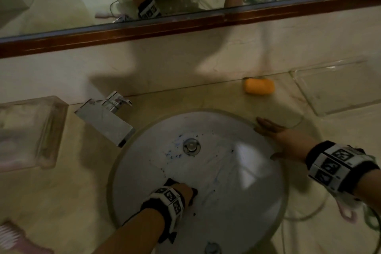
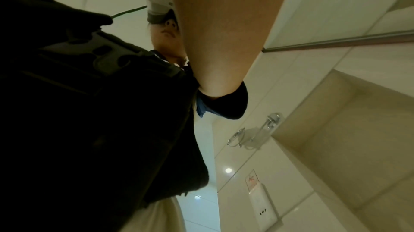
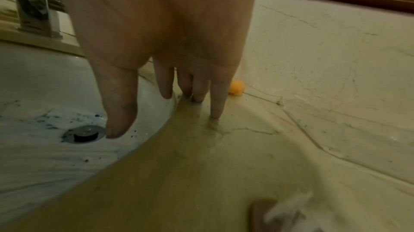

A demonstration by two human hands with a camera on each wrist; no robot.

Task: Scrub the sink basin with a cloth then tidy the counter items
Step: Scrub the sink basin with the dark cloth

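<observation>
The round white sink basin (image 1: pixel 237 181) carries blue and black specks around its metal drain (image 1: pixel 191 147). My left hand (image 1: pixel 186 189) is down inside the basin at its near left and grips a dark cloth (image 1: pixel 172 182) against the wall. The left wrist view looks up at the person and shows no fingers. My right hand (image 1: pixel 268 130) lies flat on the basin's right rim. In the right wrist view its straight fingers (image 3: pixel 167 85) touch the rim, and the thumb hangs over the basin (image 3: pixel 44 80) near the drain (image 3: pixel 86 134).
An orange soap bar (image 1: pixel 259 86) lies on the counter behind the sink, also small in the right wrist view (image 3: pixel 237 87). A chrome faucet (image 1: pixel 107 117) stands back left. A clear tray (image 1: pixel 338 88) sits right, a clear box (image 1: pixel 28 130) left, a pink brush (image 1: pixel 12 237) at the near left corner.
</observation>
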